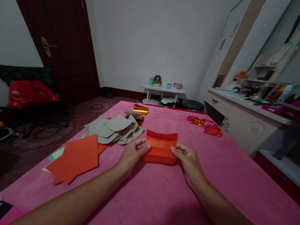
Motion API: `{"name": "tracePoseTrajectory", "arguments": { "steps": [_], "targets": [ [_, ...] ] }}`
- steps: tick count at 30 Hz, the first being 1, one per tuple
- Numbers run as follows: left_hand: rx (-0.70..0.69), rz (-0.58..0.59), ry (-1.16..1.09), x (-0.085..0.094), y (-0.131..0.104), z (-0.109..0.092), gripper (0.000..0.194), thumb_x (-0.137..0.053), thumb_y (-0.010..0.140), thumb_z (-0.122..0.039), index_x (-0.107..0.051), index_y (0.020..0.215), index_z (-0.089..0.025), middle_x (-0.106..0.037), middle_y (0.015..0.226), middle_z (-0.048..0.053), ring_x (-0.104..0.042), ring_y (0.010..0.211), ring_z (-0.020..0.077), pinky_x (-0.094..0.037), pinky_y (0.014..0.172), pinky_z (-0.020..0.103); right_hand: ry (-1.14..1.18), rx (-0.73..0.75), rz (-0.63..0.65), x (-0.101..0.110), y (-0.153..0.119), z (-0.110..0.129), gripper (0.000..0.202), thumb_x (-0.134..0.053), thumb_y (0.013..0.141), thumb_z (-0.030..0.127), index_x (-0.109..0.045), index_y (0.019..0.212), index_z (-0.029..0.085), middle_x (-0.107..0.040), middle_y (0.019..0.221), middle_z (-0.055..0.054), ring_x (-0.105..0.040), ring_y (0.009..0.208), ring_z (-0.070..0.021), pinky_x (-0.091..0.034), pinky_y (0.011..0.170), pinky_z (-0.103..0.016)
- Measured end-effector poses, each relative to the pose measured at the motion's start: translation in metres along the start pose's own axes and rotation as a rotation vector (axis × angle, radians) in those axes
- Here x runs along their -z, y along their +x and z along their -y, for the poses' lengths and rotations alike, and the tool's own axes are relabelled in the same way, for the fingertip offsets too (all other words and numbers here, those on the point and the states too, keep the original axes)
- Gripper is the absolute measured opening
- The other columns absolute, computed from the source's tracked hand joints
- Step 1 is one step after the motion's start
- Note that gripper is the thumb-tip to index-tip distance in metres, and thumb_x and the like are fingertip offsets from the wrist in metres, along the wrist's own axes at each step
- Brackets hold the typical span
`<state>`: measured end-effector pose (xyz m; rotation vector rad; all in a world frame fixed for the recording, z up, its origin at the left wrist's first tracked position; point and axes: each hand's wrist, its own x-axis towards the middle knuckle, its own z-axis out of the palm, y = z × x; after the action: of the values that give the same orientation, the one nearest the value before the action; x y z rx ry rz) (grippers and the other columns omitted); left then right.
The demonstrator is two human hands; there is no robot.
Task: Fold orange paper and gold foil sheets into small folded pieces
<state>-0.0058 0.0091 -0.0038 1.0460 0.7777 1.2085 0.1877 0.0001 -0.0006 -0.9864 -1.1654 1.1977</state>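
Observation:
A creased orange paper point(160, 149) is held up over the pink cloth, its lower edge folded and its upper part standing open. My left hand point(134, 153) pinches its left edge, thumb on the front face. At the right edge my right hand point(186, 159) grips it the same way. The fingers behind the paper are partly hidden. To the left lies a stack of flat orange sheets point(78, 158), with pale green and yellow sheets showing under it. Beyond that is a loose pile of grey paper pieces point(112, 128).
The pink cloth point(157, 205) covers the surface under my arms. Gold foil point(140, 109) lies behind the grey pile. Folded red and gold pieces point(198, 122) and a red-orange one point(213, 130) sit at the back right. A cluttered white dresser point(245, 113) stands at the right.

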Motion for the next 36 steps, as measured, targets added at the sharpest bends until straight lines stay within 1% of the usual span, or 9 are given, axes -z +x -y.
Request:
{"name": "tracePoseTrajectory", "arguments": {
  "steps": [3,8,14,17,21,26,28,32,36],
  "targets": [
    [-0.075,-0.065,0.028,-0.0015,-0.0004,-0.0015,0.053,-0.075,0.069,-0.031,-0.052,0.114,-0.015,-0.070,0.080,0.006,-0.068,0.073,0.0191,-0.052,0.072,0.031,-0.047,-0.020,-0.029,-0.0006,0.0004,-0.0003,0.029,-0.070,0.070,0.045,-0.062,0.067,0.018,-0.059,0.061,0.000,-0.052,0.056,-0.0143,-0.040,0.052,-0.025],
    [-0.265,-0.116,0.163,-0.0019,-0.0001,-0.0003,0.044,-0.071,0.072,-0.024,-0.043,0.106,-0.022,-0.065,0.083,0.001,-0.065,0.070,0.0144,-0.051,0.065,0.025,-0.042,-0.040,-0.052,-0.0023,-0.0008,-0.0011,0.033,-0.066,0.072,0.045,-0.053,0.058,0.018,-0.050,0.055,0.003,-0.042,0.048,-0.0102,-0.034,0.048,-0.023],
    [-0.454,-0.046,0.526,0.0022,-0.0008,-0.0062,0.012,-0.065,0.076,-0.016,-0.066,0.088,-0.018,-0.064,0.092,0.004,-0.062,0.085,0.0156,-0.048,0.073,0.025,-0.037,-0.051,-0.044,-0.0031,-0.0021,-0.0023,0.033,-0.065,0.073,0.045,-0.052,0.059,0.019,-0.049,0.056,0.003,-0.042,0.049,-0.0107,-0.034,0.048,-0.023],
    [-0.448,-0.045,0.626,0.0040,0.0003,-0.0083,0.025,-0.070,0.072,-0.016,-0.071,0.097,-0.018,-0.067,0.100,0.007,-0.061,0.093,0.0191,-0.048,0.078,0.028,-0.030,-0.048,-0.020,-0.0042,-0.0029,-0.0014,0.032,-0.066,0.074,0.041,-0.052,0.058,0.018,-0.047,0.055,0.003,-0.040,0.048,-0.0096,-0.032,0.048,-0.023],
    [-0.414,-0.083,0.589,0.0038,0.0018,-0.0092,0.039,-0.073,0.066,-0.012,-0.070,0.105,-0.017,-0.070,0.103,0.007,-0.063,0.094,0.0206,-0.049,0.081,0.029,-0.035,-0.026,0.021,-0.0059,-0.0052,0.0017,0.028,-0.067,0.075,0.037,-0.055,0.059,0.017,-0.048,0.055,0.003,-0.041,0.049,-0.0091,-0.032,0.048,-0.021],
    [-0.336,-0.087,0.534,0.0027,0.0004,-0.0085,0.036,-0.073,0.066,-0.014,-0.071,0.101,-0.016,-0.071,0.092,0.007,-0.064,0.074,0.0181,-0.050,0.058,0.024,0.032,0.011,0.063,-0.0088,-0.0075,0.0065,0.018,-0.069,0.075,0.034,-0.063,0.082,0.018,-0.064,0.075,-0.001,-0.059,0.068,-0.0148,-0.046,0.067,-0.026],
    [-0.307,-0.063,0.496,0.0030,0.0005,-0.0072,0.034,-0.072,0.067,-0.016,-0.072,0.100,-0.016,-0.071,0.092,0.007,-0.064,0.070,0.0172,-0.048,0.054,0.024,0.087,0.028,0.052,-0.0092,-0.0075,0.0070,0.028,-0.071,0.073,0.032,-0.061,0.097,0.020,-0.066,0.082,-0.002,-0.062,0.072,-0.0165,-0.049,0.072,-0.030],
    [-0.279,-0.093,0.392,0.0046,0.0031,-0.0046,0.032,-0.075,0.064,-0.017,-0.073,0.096,-0.016,-0.072,0.095,0.008,-0.065,0.083,0.0201,-0.051,0.070,0.027,0.080,0.082,-0.012,-0.0067,-0.0054,0.0042,0.052,-0.072,0.073,0.029,-0.050,0.121,0.027,-0.067,0.087,-0.001,-0.064,0.073,-0.0164,-0.050,0.068,-0.029],
    [-0.213,-0.129,0.276,0.0077,0.0056,-0.0010,0.038,-0.077,0.062,-0.019,-0.072,0.099,-0.014,-0.072,0.099,0.009,-0.065,0.084,0.0200,-0.050,0.070,0.027,-0.046,0.136,-0.026,-0.0050,-0.0037,0.0005,0.038,-0.075,0.067,0.026,-0.065,0.104,0.022,-0.067,0.094,-0.003,-0.063,0.080,-0.0166,-0.050,0.072,-0.028]
  ]
}}
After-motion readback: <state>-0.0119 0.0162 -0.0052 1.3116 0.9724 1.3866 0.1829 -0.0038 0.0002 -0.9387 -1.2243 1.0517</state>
